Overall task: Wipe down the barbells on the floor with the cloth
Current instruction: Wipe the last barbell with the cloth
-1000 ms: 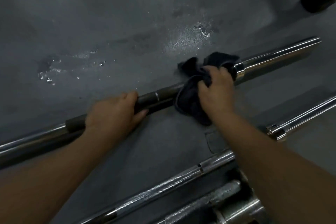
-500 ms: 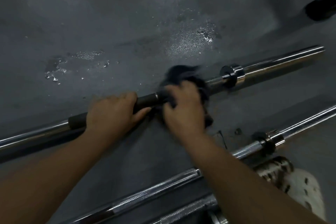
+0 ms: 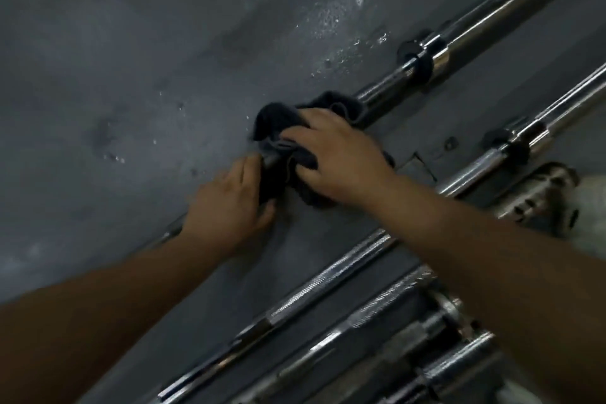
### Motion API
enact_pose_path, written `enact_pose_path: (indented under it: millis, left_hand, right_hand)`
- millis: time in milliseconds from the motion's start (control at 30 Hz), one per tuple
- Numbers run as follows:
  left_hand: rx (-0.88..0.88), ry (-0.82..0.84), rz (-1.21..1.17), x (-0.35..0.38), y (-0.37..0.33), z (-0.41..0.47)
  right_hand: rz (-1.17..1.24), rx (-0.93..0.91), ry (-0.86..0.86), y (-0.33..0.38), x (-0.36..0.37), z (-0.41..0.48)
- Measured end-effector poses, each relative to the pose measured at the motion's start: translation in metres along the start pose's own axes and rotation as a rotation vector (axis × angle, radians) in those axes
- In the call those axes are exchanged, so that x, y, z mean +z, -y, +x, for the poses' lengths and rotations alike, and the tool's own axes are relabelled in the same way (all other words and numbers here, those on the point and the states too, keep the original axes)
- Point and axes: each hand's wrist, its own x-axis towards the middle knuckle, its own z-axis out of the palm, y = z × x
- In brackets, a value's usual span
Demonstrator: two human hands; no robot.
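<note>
Fingers (image 3: 292, 134) of right hand (image 3: 341, 157) clutch cloth (image 3: 275, 118), left hand (image 3: 226, 207) grips barbell (image 3: 485, 23) on wet-speckled grey floor (image 3: 131, 75)

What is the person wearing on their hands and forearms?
Nothing that shows: the left hand and right hand are ungloved, both forearms bare with no sleeve in view, and no watch, bracelet or ring is visible in this slightly blurred frame.
</note>
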Motion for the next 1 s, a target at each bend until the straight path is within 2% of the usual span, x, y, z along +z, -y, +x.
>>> enact_pose_path:
  millis: [33,100,167,200,233,300,367,400,433,500,567,600,667,767,800,867,933,967,1000]
  left_hand:
    - [-0.033,0.037,-0.023,-0.005,0.000,0.004]
    - [-0.211,0.130,-0.062,-0.014,-0.007,0.013]
    - [-0.397,0.195,-0.082,-0.016,-0.013,0.024]
    - [-0.455,0.226,-0.125,-0.019,-0.013,0.029]
    - [-0.500,0.281,-0.224,-0.021,-0.009,0.033]
    - [-0.555,0.453,-0.548,-0.028,0.004,0.043]
    - [-0.575,0.574,-0.721,-0.031,0.007,0.047]
    - [-0.569,0.569,-0.688,-0.029,0.006,0.046]
    - [-0.549,0.534,-0.586,-0.025,0.003,0.044]
    - [-0.519,0.410,-0.317,-0.018,-0.003,0.038]
    - [-0.509,0.310,-0.195,-0.015,-0.011,0.031]
    - [-0.503,0.282,-0.176,-0.015,-0.015,0.029]
    - [-0.499,0.274,-0.142,-0.016,-0.023,0.024]
    - [-0.497,0.255,-0.061,-0.012,-0.033,0.016]
    - [-0.493,0.238,-0.040,-0.010,-0.034,0.014]
    - [-0.495,0.219,-0.006,-0.005,-0.036,0.011]
    - [-0.501,0.213,0.003,-0.002,-0.036,0.010]
    - [-0.500,0.214,0.000,-0.002,-0.034,0.011]
    - [-0.485,0.226,-0.004,-0.002,-0.033,0.010]
  right_hand:
    - [-0.046,0.027,-0.012,-0.024,-0.006,0.001]
    - [-0.040,0.301,-0.177,-0.064,-0.017,0.004]
    - [0.111,0.551,-0.392,-0.060,-0.007,0.007]
    - [0.121,0.578,-0.421,-0.040,0.004,0.011]
    - [0.127,0.527,-0.392,-0.014,0.015,0.014]
    - [0.145,0.219,-0.215,0.028,0.027,0.008]
    - [0.088,-0.035,-0.085,0.010,0.020,-0.005]
    - [0.022,-0.061,-0.090,-0.016,0.014,-0.005]
    - [-0.001,0.036,-0.125,-0.043,0.005,-0.002]
    - [0.107,0.334,-0.282,-0.075,-0.009,0.005]
    - [0.138,0.552,-0.398,-0.051,0.001,0.012]
    - [0.092,0.568,-0.381,-0.027,0.010,0.014]
    - [0.048,0.407,-0.284,0.006,0.016,0.003]
    - [-0.121,0.055,-0.060,-0.048,-0.014,-0.021]
    - [-0.161,0.092,-0.044,-0.075,-0.027,-0.020]
    - [-0.128,0.388,-0.172,-0.100,-0.040,-0.012]
    - [-0.122,0.615,-0.311,-0.061,-0.023,-0.001]
    - [-0.097,0.601,-0.303,-0.028,-0.006,0.003]
    - [-0.054,0.495,-0.265,0.008,0.010,0.004]
